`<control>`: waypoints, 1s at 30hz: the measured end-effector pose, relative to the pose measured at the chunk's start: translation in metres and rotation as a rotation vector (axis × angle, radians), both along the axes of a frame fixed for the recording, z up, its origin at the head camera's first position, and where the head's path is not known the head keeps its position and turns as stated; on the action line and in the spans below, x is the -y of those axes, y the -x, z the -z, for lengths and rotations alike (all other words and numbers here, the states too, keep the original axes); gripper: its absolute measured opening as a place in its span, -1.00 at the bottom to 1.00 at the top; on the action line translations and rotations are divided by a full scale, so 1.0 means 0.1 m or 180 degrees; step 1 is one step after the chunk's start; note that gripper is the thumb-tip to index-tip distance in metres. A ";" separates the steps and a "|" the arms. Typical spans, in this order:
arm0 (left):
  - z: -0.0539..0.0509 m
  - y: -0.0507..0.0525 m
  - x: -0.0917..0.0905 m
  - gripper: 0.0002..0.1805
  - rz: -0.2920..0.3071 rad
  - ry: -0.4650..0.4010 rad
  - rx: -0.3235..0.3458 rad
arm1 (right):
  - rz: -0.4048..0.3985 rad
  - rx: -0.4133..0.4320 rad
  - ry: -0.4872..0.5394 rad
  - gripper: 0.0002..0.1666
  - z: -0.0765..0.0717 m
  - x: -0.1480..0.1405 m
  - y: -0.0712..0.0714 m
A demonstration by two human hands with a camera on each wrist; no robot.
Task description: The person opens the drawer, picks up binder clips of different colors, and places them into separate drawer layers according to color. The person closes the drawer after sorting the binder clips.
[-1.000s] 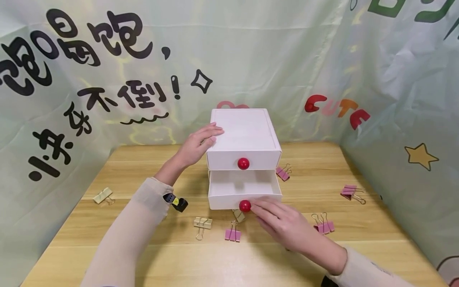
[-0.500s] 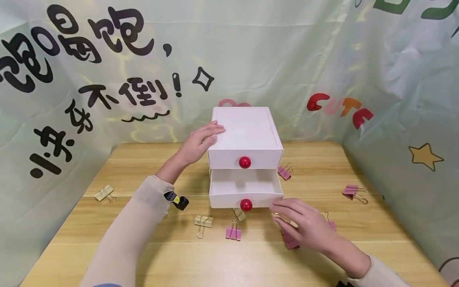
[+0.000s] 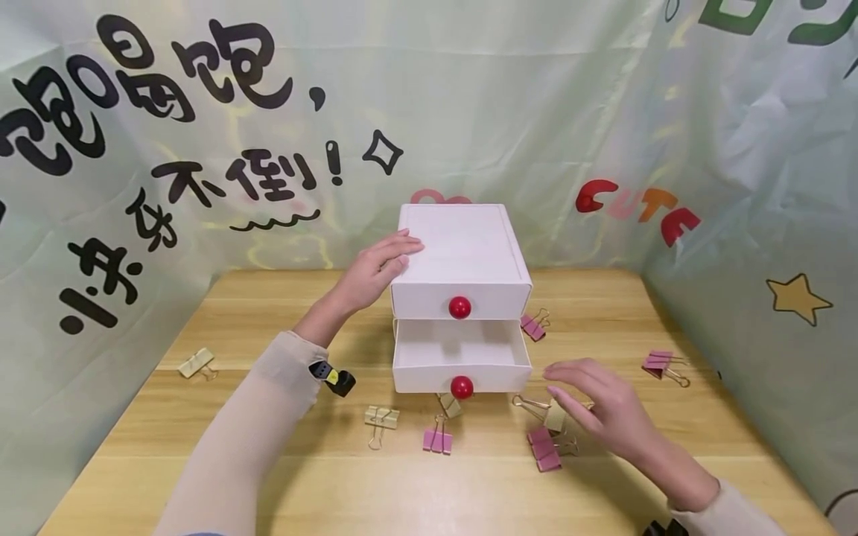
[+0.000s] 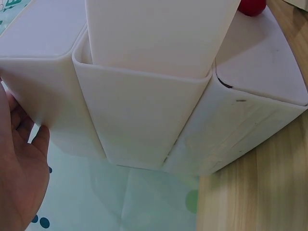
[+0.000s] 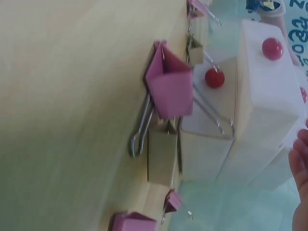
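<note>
A white drawer cabinet with red ball knobs stands at the middle of the table. Its middle drawer is pulled out, and the part of its inside that shows is bare. My left hand rests on the cabinet's top left edge; in the left wrist view, the fingers lie along the top tier. To the right of the drawer, my right hand hovers with fingers loosely extended, holding nothing. Just by it lie a beige binder clip, partly hidden by the hand, and a pink binder clip.
More binder clips lie scattered: a pink clip and beige clips before the cabinet, a beige clip at far left, pink clips to the right. A printed cloth hangs behind the table.
My right hand has left the knob of the pulled-out drawer and moved right, over the clips there. The left hand stays on the cabinet, and the drawer remains out.
</note>
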State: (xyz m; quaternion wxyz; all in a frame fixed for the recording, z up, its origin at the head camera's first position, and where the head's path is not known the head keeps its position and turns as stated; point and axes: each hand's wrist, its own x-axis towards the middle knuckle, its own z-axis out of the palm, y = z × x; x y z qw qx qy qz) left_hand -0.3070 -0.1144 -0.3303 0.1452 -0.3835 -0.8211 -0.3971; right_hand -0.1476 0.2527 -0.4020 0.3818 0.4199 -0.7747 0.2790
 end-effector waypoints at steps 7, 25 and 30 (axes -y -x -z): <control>0.00 0.00 0.01 -0.58 -0.0032 0.0067 0.0015 | 0.0302 0.0297 0.0003 -0.64 0.00 -0.13 0.18; -0.06 0.02 0.05 -0.56 0.0005 0.0482 -0.0294 | 0.1201 0.1333 -0.0525 -0.72 0.07 -0.27 0.70; -0.07 0.02 0.05 -0.56 -0.0010 0.0477 -0.0280 | 0.1292 0.1622 -0.0647 -0.63 0.08 -0.31 0.87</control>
